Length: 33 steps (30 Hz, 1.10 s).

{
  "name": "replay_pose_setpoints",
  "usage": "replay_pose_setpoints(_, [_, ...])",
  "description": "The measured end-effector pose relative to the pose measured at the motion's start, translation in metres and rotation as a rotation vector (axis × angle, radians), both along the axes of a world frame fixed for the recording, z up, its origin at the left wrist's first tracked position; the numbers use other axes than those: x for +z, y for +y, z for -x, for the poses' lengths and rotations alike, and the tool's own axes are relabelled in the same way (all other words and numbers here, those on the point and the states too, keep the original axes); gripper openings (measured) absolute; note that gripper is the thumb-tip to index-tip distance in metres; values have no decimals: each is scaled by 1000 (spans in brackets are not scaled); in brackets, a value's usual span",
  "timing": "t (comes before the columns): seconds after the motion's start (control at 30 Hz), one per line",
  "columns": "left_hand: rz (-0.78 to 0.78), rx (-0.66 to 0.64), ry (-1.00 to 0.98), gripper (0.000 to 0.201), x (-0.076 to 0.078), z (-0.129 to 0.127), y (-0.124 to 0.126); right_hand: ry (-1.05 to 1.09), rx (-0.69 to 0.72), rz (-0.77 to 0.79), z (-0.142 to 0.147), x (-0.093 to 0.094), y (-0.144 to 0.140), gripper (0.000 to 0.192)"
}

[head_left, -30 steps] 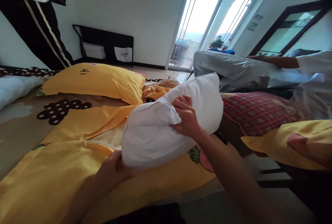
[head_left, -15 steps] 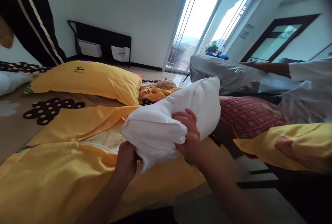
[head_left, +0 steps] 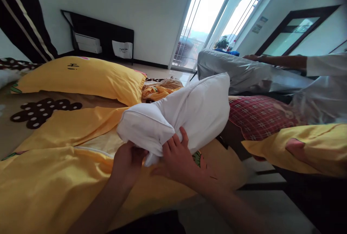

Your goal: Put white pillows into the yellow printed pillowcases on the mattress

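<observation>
Broadly, a pale wall (head_left: 154, 17) backs the room, with a tall glass door (head_left: 210, 24) letting in daylight. Toward the right stands something large under silvery plastic sheeting (head_left: 230, 66). A patterned sheet (head_left: 13, 138) with a dark, dotted flower shape spreads on the left, and over it lies a big yellow cover (head_left: 62, 180), its white-edged opening parted. A dark rack (head_left: 100, 26) stands against the wall. Beyond the cover rests a plump yellow pillow (head_left: 89, 80) marked "Hi". The white pillow (head_left: 200, 105) sits in the middle, on the yellow cover, its near end folded and crumpled between the hands. Right of it lie a red plaid cushion (head_left: 262, 116) and a yellow cloth (head_left: 306, 151) with a pink print. Another person's arm (head_left: 287, 60), white-sleeved, extends over the plastic. The left hand (head_left: 128, 161) has its grip closed on the white pillow's lower edge. The right hand (head_left: 177, 158) bends its fingers over the fold, thumb apart below; whether that grip pinches the fabric, I cannot tell. Smaller still, a leafy plant (head_left: 222, 42) shows near the door.
</observation>
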State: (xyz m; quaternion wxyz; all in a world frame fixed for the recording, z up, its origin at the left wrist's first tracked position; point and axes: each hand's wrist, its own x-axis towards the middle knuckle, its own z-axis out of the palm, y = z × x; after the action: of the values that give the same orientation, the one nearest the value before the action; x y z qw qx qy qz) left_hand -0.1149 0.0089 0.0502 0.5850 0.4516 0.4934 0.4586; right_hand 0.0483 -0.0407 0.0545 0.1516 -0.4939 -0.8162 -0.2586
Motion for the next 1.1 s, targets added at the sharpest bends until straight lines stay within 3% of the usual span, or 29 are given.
replay_pose_setpoints(0.17, [145, -64, -256, 36, 14, 5, -13, 167, -77, -204, 6, -23, 9, 21])
replay_pose_setpoints(0.3, [236, -236, -242, 39, 12, 30, -9, 237, -45, -335, 8, -20, 22, 24])
replay_pose_setpoints(0.4, [79, -466, -3, 49, -2, 62, -1, 265, -10, -312, 11, -10, 38, 32])
replay_pose_setpoints(0.47, [-109, -526, 267, 49, -21, 86, 6, 277, 20, -271, 12, -1, 52, 33])
replay_pose_setpoints(0.57, [-406, -380, 779, 49, -63, 116, 18, 281, 51, -151, 11, 20, 73, 32])
replay_pose_setpoints(0.67, [-536, -341, 1069, 50, -93, 129, 24, 301, 40, -43, 9, 58, 91, 27])
replay_pose_setpoints(0.73, [-565, -406, 1143, 43, -93, 128, 23, 325, 7, -34, 12, 87, 98, 18])
replay_pose_setpoints(0.83, [-636, -531, 1249, 37, -72, 123, 14, 305, -15, -9, 32, 111, 106, 13])
replay_pose_setpoints(0.9, [-679, -631, 1295, 39, -58, 122, 8, 181, 9, 132, 56, 100, 113, 18])
replay_pose_setpoints(0.97, [-675, -701, 1273, 35, -50, 125, 4, -11, 52, 357, 84, 71, 122, 23])
replay_pose_setpoints(1.0, [-650, -712, 1257, 32, -48, 129, 3, -114, 69, 468, 97, 54, 128, 24])
replay_pose_setpoints(1.1, [-589, -669, 1288, 32, -49, 145, 7, -192, 111, 559, 123, 15, 143, 24])
